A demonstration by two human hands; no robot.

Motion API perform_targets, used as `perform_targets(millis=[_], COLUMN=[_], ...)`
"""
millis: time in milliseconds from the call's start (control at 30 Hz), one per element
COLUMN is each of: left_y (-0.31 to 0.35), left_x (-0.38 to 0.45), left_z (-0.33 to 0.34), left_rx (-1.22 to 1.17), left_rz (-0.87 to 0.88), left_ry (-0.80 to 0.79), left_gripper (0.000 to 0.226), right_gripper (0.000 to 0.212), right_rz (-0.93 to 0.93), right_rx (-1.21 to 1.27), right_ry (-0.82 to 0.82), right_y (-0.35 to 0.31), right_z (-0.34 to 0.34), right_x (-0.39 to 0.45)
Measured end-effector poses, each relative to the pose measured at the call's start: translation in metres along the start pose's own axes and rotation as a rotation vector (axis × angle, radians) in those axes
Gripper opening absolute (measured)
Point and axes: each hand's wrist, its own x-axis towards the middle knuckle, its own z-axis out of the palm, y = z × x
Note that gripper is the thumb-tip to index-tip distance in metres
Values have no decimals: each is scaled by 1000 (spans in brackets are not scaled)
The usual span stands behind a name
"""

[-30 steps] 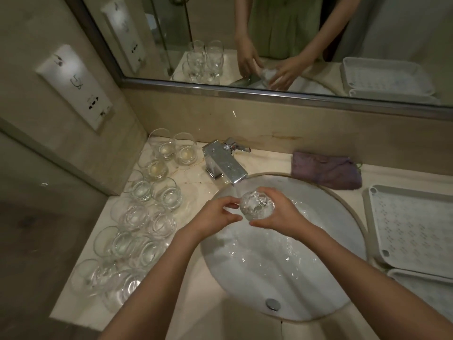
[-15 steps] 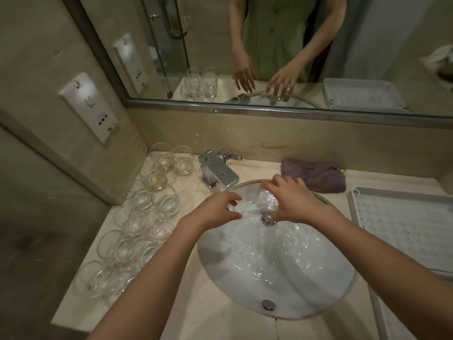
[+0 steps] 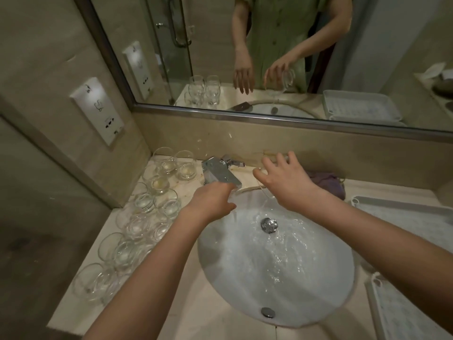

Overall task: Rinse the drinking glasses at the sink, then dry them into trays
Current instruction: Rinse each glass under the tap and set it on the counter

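Head view, nearest first: a round white ceramic basin (image 3: 245, 285) runs with water around its chrome drain plug (image 3: 269, 225). Beside it on the left, clear round drinking glasses (image 3: 137, 224) stand clustered on the beige marble counter (image 3: 201, 315). At the right edge lie white perforated plastic trays (image 3: 402, 312). Over the basin's far rim, the left hand (image 3: 212, 201) hangs with loosely bent fingers, holding nothing, just under the chrome faucet (image 3: 220, 174). The right hand (image 3: 286, 182) grips a tilted clear tumbler (image 3: 261, 185) with spread, curled fingers. Behind it sits a purple cloth (image 3: 328, 184), then the wall mirror (image 3: 269, 57).
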Motion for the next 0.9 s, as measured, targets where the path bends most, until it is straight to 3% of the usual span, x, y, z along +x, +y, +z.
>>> perform_targets(millis=[133,267,333,500,633,900], left_y=[-16,-46,-65,-118,-156,-204], left_x=[-11,-23,-28,-28,-10,45], left_z=[-9,-19,-23,-28,-27,-14], left_rx=[6,58,64,14,40,82], left_rz=[-23,-99,-151,-288,-373,-460], left_ry=[25,72,82,88,86,-75], left_gripper=[50,49,51,50,52,78], right_gripper=[64,81,83,84,84,81], right_rz=[64,68,47,11,-17,-138], right_rx=[206,833,956,991,991,831], right_ry=[24,85,97,82,-42,-143], right_y=[-5,-10,-16,-40,-67,-103], right_z=[-23,-52,-60,-63,-47,-3], right_x=[15,38,56,110,155,210])
